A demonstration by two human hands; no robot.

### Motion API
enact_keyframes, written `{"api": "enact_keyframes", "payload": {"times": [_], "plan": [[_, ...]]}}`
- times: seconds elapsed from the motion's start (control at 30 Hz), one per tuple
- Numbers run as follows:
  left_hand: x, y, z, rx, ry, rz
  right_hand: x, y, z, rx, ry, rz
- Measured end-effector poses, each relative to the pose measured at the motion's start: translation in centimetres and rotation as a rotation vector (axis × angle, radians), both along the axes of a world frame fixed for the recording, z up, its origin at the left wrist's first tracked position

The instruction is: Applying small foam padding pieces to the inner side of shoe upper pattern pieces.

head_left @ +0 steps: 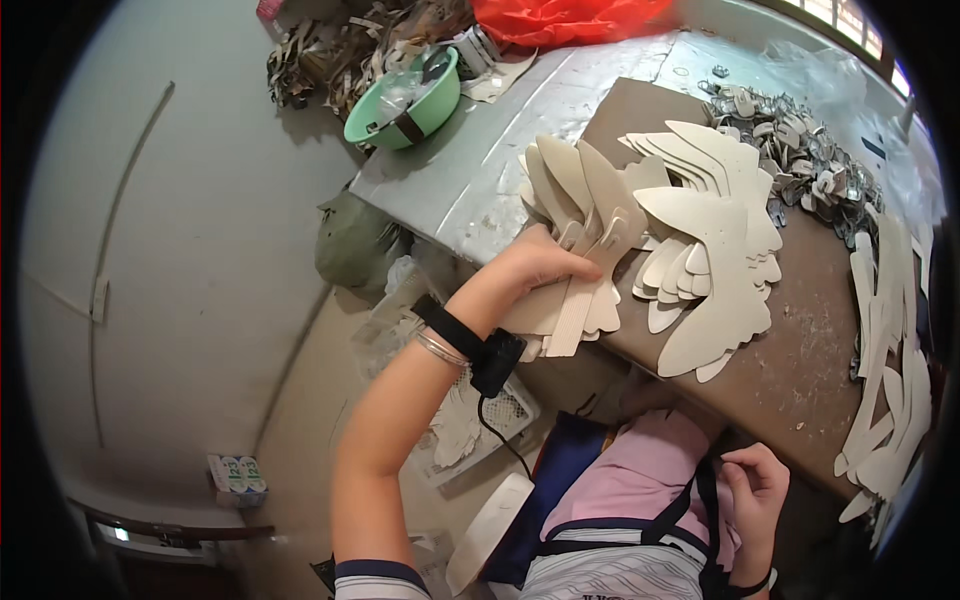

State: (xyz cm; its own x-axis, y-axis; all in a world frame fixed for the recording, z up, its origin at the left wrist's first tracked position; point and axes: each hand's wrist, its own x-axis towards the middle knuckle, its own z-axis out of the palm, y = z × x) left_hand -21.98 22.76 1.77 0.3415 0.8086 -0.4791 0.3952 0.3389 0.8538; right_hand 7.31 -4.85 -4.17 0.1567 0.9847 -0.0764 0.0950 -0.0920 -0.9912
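Left hand [535, 265] grips a fanned bundle of pale cut-outs [580, 215] over the surface [800, 350] edge; right hand [757, 480] rests loosely curled, empty. Sorting looks part done: stacked cut-outs [715, 230] beside, more strips [890, 380] remaining.

Hidden or unclear items:
- Your left hand [535, 265]: its fingers are tucked behind the fan of cream cut-outs [585, 235].
- Cut-out stack [890, 380] at the right: cut off by the dark rim.
- Metal clip heap [810, 155]: pieces too small to tell apart.
- Green bowl [405, 100]: contents unclear.

Black wrist strap [468, 345] with cable, silver bangles [441, 349], striped sleeve cuffs, pink and navy apron [640, 485].
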Motion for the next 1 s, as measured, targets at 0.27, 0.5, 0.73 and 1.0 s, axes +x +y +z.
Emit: {"api": "enact_keyframes", "payload": {"times": [0.27, 0.5, 0.73, 1.0], "plan": [[-1.9, 1.3, -4.1, 0.342, 0.404, 0.042, -0.1, 1.2, 2.6, 0.026, -0.288, 0.03], [-4.0, -2.1, -3.6, 0.307, -0.162, 0.065, -1.1, 2.1, 2.6, -0.011, -0.263, -0.058], [-10.9, -8.1, -1.9, 0.039, -0.332, 0.452, -3.0, 3.8, 2.7, 0.041, -0.3, 0.054], [-24.6, -16.6, -9.3, 0.03, -0.067, 0.766, -2.7, 4.6, 1.2, 0.057, -0.319, 0.104]]}}
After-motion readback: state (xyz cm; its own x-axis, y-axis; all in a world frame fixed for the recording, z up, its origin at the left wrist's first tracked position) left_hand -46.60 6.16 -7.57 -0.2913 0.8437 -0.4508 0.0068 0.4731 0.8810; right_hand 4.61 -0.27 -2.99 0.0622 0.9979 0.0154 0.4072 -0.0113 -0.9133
